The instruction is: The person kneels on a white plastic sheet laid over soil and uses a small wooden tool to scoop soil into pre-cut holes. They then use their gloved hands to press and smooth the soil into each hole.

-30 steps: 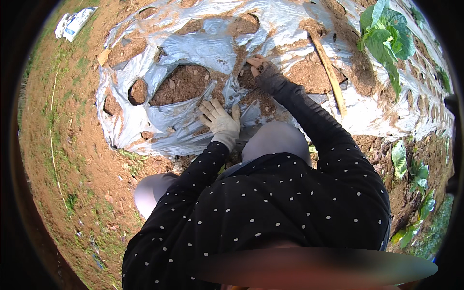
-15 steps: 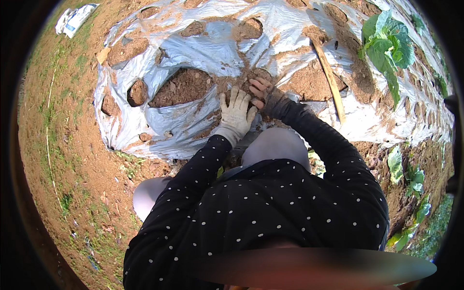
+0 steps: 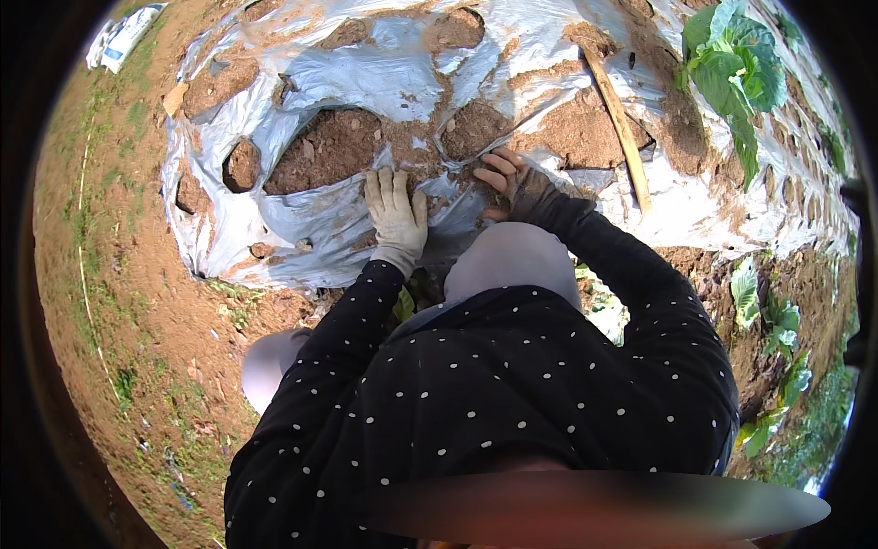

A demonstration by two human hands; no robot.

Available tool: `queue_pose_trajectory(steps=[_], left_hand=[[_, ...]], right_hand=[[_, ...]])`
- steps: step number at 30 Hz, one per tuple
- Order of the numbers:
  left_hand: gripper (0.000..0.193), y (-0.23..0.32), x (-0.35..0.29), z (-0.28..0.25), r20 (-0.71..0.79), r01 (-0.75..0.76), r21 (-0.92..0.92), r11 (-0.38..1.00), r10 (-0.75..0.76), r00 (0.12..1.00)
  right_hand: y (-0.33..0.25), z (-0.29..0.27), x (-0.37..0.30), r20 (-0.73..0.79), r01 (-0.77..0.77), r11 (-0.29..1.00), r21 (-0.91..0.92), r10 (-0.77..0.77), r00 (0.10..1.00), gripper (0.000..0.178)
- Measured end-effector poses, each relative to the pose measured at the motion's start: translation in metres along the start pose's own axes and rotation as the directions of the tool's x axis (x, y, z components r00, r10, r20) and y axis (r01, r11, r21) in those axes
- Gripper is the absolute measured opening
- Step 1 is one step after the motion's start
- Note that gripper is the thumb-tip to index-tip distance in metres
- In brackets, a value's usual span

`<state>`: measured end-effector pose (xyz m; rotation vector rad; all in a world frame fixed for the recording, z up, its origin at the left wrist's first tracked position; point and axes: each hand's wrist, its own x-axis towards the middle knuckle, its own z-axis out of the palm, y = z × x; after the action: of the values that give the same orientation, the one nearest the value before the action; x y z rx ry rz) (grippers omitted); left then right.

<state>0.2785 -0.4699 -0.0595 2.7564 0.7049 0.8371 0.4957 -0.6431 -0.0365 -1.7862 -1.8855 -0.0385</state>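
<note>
My left hand (image 3: pixel 396 215), in a pale work glove, lies flat on the silvery plastic mulch film (image 3: pixel 320 224) with its fingers stretched out. Its fingertips reach the edge of a wide hole showing brown soil (image 3: pixel 334 146). To the right, my right hand (image 3: pixel 514 181) rests on the film with bare fingers slightly bent and the thumb apart from them. A dark covering runs over its palm and wrist. Just beyond its fingertips is a round soil-filled hole (image 3: pixel 476 128). No object shows in either hand.
A wooden stick (image 3: pixel 620 133) lies on the film to the right. Beyond it grows a leafy green plant (image 3: pixel 734 73). My knee (image 3: pixel 512 261) is close below my hands. A white bag (image 3: pixel 125 38) lies far left on bare ground; leafy plants (image 3: pixel 780 336) stand lower right.
My left hand has slid left and slightly nearer, away from my right hand. The right hand has shifted a little, and the round soil hole beyond it is now uncovered.
</note>
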Motion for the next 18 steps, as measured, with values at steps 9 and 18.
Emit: queue_pose_trajectory(steps=[9, 18], left_hand=[[0.040, 0.048, -0.008, -0.012, 0.117, -0.331, -0.112, 0.937, 0.343, 0.932], [0.019, 0.045, 0.008, -0.010, 0.280, -0.345, -0.099, 0.933, 0.359, 0.891]], right_hand=[[0.005, 0.030, 0.009, 0.175, -0.125, 0.968, -0.217, 0.164, 0.971, 0.012], [0.032, -0.013, 0.080, 0.098, -0.629, 0.636, 0.447, 0.664, 0.741, 0.036]])
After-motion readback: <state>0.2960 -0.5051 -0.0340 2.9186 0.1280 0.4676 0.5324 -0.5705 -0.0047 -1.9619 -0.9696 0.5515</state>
